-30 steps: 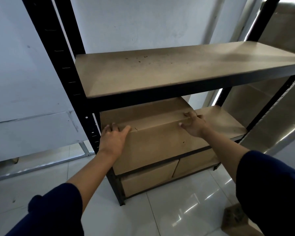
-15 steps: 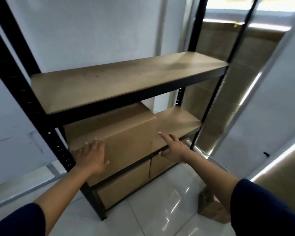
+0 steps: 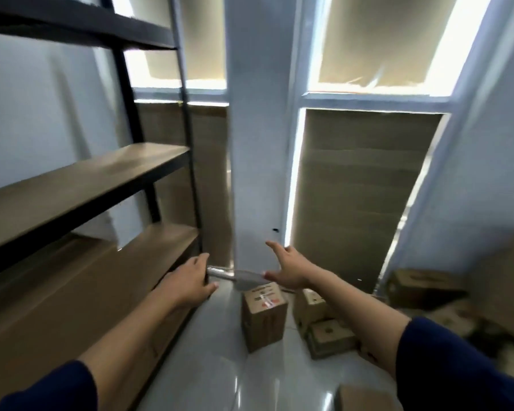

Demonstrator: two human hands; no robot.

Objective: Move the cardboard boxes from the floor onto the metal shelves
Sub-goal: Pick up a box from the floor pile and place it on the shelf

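we hold both arms out in front of us, and neither hand has anything in it. our left hand (image 3: 190,278) hangs with fingers loosely extended, just beside the front corner of the metal shelves (image 3: 80,185). our right hand (image 3: 290,269) is spread wide, thumb and fingers splayed, out in the air away from the shelves. one large cardboard box (image 3: 57,307) already sits on a lower shelf, just behind and below our left forearm. the rest are on the white floor (image 3: 220,366) beyond the shelves' end: an upright taped box (image 3: 263,317) stands below and between our hands, well apart from both. two more boxes (image 3: 324,327) are stacked just beside it, under our right forearm. further boxes (image 3: 422,287) lie blurred farther out from the shelves, against the wall.
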